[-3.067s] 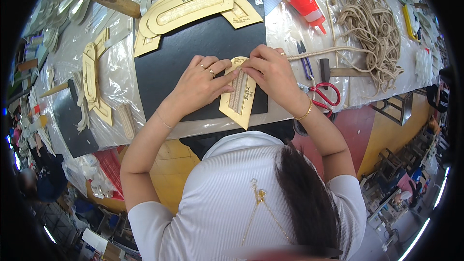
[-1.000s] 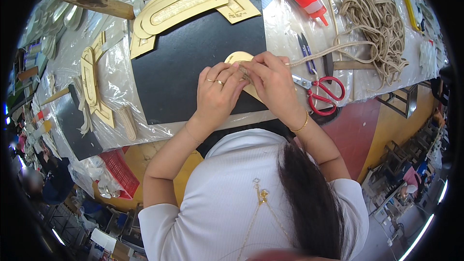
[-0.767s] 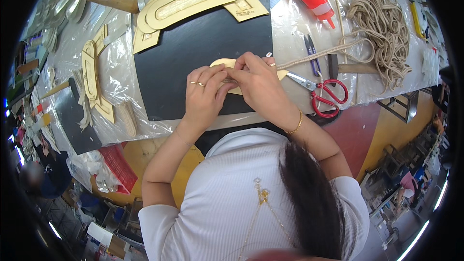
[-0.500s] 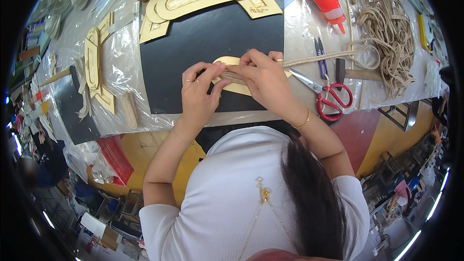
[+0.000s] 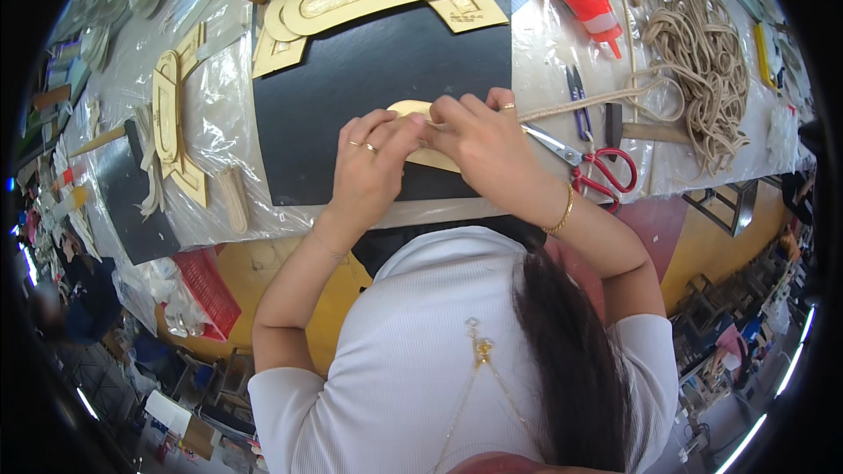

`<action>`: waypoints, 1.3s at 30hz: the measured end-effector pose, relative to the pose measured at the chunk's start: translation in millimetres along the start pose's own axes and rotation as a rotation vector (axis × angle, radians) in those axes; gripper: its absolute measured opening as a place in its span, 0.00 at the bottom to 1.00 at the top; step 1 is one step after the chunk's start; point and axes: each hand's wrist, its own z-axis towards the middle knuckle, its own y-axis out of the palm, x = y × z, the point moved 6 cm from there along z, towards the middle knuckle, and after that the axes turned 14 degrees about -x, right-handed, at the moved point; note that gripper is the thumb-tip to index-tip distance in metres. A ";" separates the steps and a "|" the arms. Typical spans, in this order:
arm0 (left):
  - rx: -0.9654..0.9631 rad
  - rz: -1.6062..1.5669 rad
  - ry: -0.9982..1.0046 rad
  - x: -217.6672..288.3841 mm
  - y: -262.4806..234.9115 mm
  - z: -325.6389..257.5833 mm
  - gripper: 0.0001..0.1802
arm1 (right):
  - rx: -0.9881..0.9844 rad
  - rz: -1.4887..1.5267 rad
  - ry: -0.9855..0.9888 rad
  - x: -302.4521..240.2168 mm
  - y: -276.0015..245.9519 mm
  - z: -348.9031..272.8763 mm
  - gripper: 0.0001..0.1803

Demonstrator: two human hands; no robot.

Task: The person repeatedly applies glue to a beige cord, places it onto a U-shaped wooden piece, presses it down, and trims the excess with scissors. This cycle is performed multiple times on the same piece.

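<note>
Pale-yellow template [image 5: 436,160]; beige cord [image 5: 702,61]; black mat [image 5: 351,79]; red-handled scissors [image 5: 573,158].

A wide fisheye camera, the left of 2 worn side by side on a person's head, looks down at close range onto a desk [image 5: 230,88], its upright, unmirrored picture ringed by a black rim. The view faces from above a white shirt [image 5: 430,325], large in the lower middle, toward the desk's far side at the top. The desk's near edge crosses at about mid-height, climbing toward its right end. Beyond that edge, the left hand [image 5: 371,158] and right hand [image 5: 492,145] fall just above center. The broad lens also takes in floor [image 5: 711,254] on both sides of the wearer.
</note>
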 end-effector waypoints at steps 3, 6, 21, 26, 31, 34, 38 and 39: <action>-0.017 -0.062 -0.014 -2.4 -0.6 0.2 0.26 | -0.003 0.176 -0.006 13.9 -1.9 -6.7 0.18; -0.049 -0.015 -0.016 -0.8 -1.7 -0.2 0.27 | 0.038 0.256 -0.017 26.6 -6.6 -19.2 0.20; -0.287 0.287 -0.037 12.5 9.8 1.9 0.37 | 0.021 0.070 0.013 21.5 -1.5 -35.3 0.24; -0.278 0.445 -0.110 32.9 14.3 3.6 0.36 | -0.034 -0.076 0.036 9.6 -5.0 -34.7 0.22; -0.214 0.093 -0.020 35.7 21.5 11.8 0.26 | -0.055 -0.037 0.094 20.8 -8.7 -41.4 0.21; -0.228 0.139 0.012 34.5 27.9 10.2 0.25 | 0.034 0.058 0.068 31.3 -12.8 -49.7 0.20; -0.228 0.176 -0.008 35.6 32.0 5.5 0.28 | 0.059 0.076 0.090 37.0 -9.9 -57.4 0.20; -0.234 0.178 -0.019 36.0 33.2 4.9 0.29 | 0.053 0.074 0.095 37.0 -8.5 -58.3 0.21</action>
